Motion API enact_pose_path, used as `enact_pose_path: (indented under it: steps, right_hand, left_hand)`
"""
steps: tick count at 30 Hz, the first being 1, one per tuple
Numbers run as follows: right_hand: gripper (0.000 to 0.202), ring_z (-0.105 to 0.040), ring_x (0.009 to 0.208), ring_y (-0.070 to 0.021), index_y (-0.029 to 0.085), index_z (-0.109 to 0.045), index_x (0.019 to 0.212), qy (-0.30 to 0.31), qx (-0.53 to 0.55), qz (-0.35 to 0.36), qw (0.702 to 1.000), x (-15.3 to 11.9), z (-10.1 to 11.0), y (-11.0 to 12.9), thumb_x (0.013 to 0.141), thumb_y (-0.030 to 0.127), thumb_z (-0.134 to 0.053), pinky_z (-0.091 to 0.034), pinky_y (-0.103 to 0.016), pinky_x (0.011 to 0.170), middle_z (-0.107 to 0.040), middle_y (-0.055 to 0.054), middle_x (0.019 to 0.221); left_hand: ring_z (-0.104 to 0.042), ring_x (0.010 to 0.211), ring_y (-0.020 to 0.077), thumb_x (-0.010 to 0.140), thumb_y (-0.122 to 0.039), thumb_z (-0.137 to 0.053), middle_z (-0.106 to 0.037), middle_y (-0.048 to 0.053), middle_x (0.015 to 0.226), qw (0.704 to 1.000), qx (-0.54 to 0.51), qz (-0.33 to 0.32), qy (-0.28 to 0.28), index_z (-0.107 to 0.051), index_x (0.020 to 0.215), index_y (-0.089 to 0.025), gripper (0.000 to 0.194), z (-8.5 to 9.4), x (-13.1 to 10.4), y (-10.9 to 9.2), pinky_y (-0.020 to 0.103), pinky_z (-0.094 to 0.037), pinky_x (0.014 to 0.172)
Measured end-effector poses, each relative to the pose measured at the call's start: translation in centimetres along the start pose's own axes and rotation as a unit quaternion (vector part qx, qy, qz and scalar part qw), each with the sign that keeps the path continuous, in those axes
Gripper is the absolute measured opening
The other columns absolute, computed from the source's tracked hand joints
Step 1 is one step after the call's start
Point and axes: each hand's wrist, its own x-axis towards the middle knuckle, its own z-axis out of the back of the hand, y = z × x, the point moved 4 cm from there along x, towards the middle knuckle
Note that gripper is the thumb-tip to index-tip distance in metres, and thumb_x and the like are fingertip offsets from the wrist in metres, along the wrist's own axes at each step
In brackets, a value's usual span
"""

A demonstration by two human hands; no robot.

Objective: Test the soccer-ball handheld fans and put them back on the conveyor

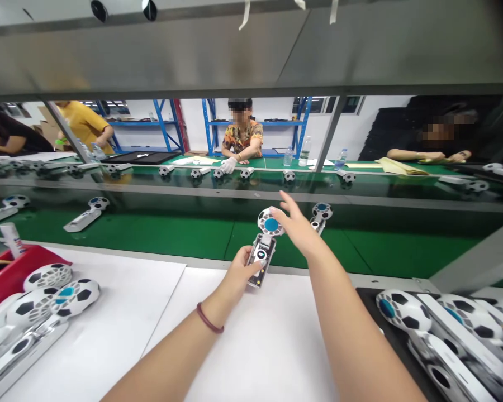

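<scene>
Above the front edge of the white worktop, my left hand [243,267] is closed round the handle of a handheld fan [262,254] with a soccer-ball-patterned head. Its thumb lies on the front of the handle, below a small round display. The handle's inner parts show, and the fan head with its blue centre points up and away from me. My right hand [295,223] is at the right side of the head, touching or almost touching it, with fingers stretched and apart. Another such fan [322,211] lies on the green belt just beyond my right hand.
Several fans lie at left beside a red bin [20,273]; more fill a black tray [371,312] at right. Fans also rest along the green conveyor belt [193,234]. Across it, several co-workers sit or stand. A metal shelf [235,56] hangs overhead, with posts at the sides.
</scene>
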Motion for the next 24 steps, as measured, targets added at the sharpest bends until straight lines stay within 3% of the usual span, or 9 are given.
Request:
enact_pose_path:
  steps: [4, 9, 15, 19, 24]
  right_hand:
    - [0.075, -0.057, 0.094, -0.0207, 0.031, -0.031, 0.135, 0.069, 0.014, 0.025, 0.997, -0.4, -1.3, 0.2, 0.07, 0.05, -0.064, -0.047, -0.035, 0.08, -0.052, -0.006, 0.121]
    - [0.061, -0.058, 0.088, -0.0181, 0.029, -0.044, 0.127, 0.049, -0.005, 0.041, 0.998, -0.5, -1.4, 0.0, 0.072, 0.046, -0.063, -0.047, -0.03, 0.075, -0.057, -0.003, 0.113]
    - [0.047, -0.058, 0.088, -0.018, 0.029, -0.053, 0.117, 0.029, -0.03, 0.05, 0.998, -0.4, -1.6, -0.2, 0.075, 0.05, -0.056, -0.045, -0.029, 0.075, -0.06, -0.001, 0.108]
    - [0.04, -0.056, 0.093, -0.0198, 0.025, -0.058, 0.109, -0.044, -0.107, 0.078, 0.99, -0.5, -2.2, 0.0, 0.08, 0.051, -0.049, -0.041, -0.031, 0.078, -0.06, -0.003, 0.108]
    - [0.039, -0.055, 0.082, -0.0163, 0.023, -0.061, 0.087, -0.083, -0.107, 0.092, 0.987, -0.7, -2.9, 0.1, 0.086, 0.053, -0.036, -0.038, -0.026, 0.069, -0.062, 0.0, 0.089]
  left_hand:
    - [-0.062, 0.082, 0.0212, 0.059, -0.035, -0.076, -0.061, 0.004, 0.091, 0.998, -0.026, 0.043, 0.04, -0.045, 0.096, -0.02, 0.051, -0.7, -0.7, 0.8, 0.031, -0.045, 0.071]
    - [-0.064, 0.082, 0.0229, 0.066, -0.035, -0.072, -0.062, 0.009, 0.102, 0.988, -0.057, 0.095, 0.107, -0.041, 0.111, -0.02, 0.057, -1.4, -1.5, 0.5, 0.035, -0.048, 0.072]
    - [-0.063, 0.08, 0.0204, 0.07, -0.035, -0.068, -0.06, 0.008, 0.104, 0.993, -0.027, 0.091, 0.077, -0.042, 0.107, -0.021, 0.047, -1.4, -1.6, 0.7, 0.03, -0.049, 0.063]
    - [-0.063, 0.078, 0.0205, 0.069, -0.035, -0.068, -0.06, 0.006, 0.098, 0.993, -0.021, 0.1, 0.063, -0.039, 0.107, -0.023, 0.049, -1.6, -1.7, 1.3, 0.031, -0.05, 0.061]
    - [-0.063, 0.076, 0.0204, 0.067, -0.034, -0.07, -0.061, 0.004, 0.095, 0.992, -0.011, 0.119, 0.042, -0.039, 0.107, -0.025, 0.052, -1.6, -2.0, 1.4, 0.033, -0.05, 0.063]
